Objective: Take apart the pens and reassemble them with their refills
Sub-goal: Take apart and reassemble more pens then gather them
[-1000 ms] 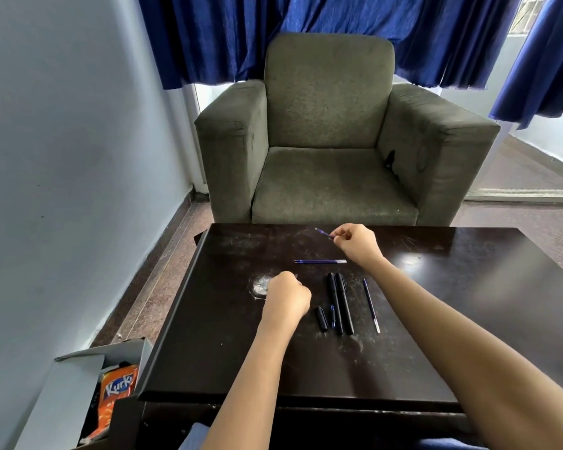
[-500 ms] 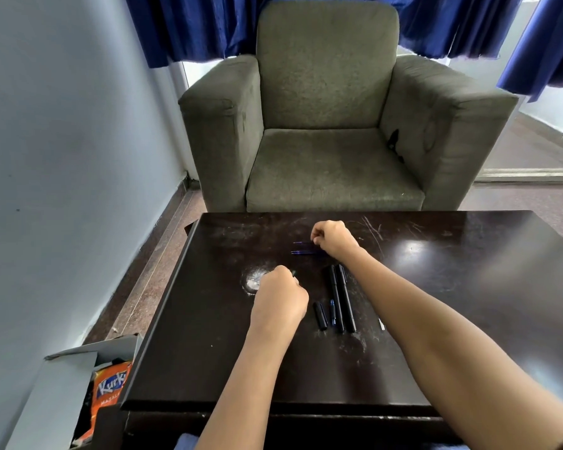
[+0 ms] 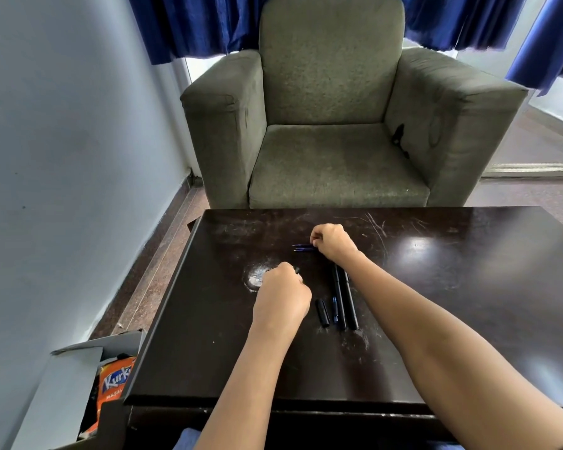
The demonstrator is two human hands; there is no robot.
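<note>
**Armchair**: grey-green, behind the table; plays no part in the work.

**Table**: dark, glossy and scratched; bears every pen part. Round pieces would likely roll on so slick a top if nudged.

**Left hand**: clenched near the middle of the table, gripping a small dark piece whose tip shows at the fingertips. What the piece is cannot be told. Dropped, it could be lost against the dark wood.

**Right hand**: fingers curled, pinching the near end of the blue refills, which lie farther back; one or both, cannot tell.

**Pen barrels**: two, black, side by side, right beside the right forearm, which could sweep them off in drawing back.

**Cap**: black, just left of the barrels.

**Refills**: thin, so probably bent if forced in crooked.
</note>
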